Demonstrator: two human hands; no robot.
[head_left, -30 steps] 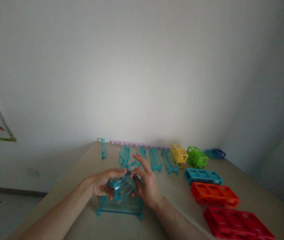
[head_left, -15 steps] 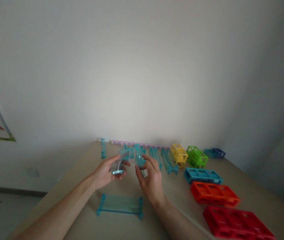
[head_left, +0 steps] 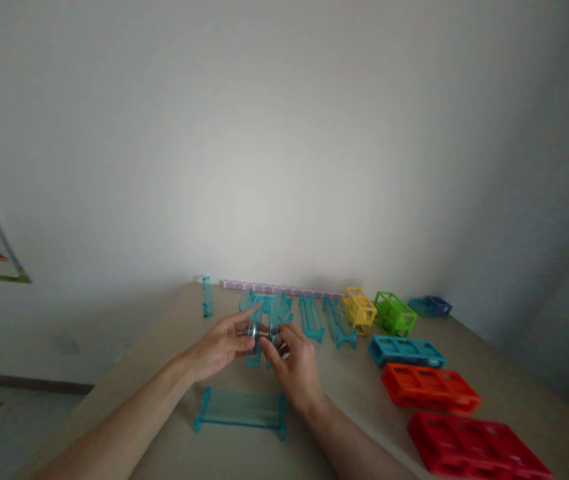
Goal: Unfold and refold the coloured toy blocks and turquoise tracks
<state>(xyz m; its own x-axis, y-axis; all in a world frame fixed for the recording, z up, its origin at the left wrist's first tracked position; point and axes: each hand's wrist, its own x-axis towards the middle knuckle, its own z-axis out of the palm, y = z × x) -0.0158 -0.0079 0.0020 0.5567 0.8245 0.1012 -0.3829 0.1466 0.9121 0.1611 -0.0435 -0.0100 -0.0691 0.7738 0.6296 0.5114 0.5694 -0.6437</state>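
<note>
My left hand (head_left: 221,347) and my right hand (head_left: 294,363) meet above the middle of the beige table (head_left: 354,393). Each grips a translucent teal curved track piece, and the two pieces (head_left: 263,330) are held end to end between my fingertips. The join is blurred. A straight translucent teal track piece (head_left: 241,408) lies flat on the table just below my hands, nearer to me.
More teal track pieces (head_left: 311,318) lie in a row at the back. Yellow (head_left: 359,309), green (head_left: 395,313), blue (head_left: 407,351), orange (head_left: 429,388) and red (head_left: 474,448) open frame blocks line the right side. A purple strip (head_left: 279,289) runs along the wall.
A second ago both hands held one curved piece low over the straight track. They rose, each with a curved piece held apart, and now bring the two pieces together.
</note>
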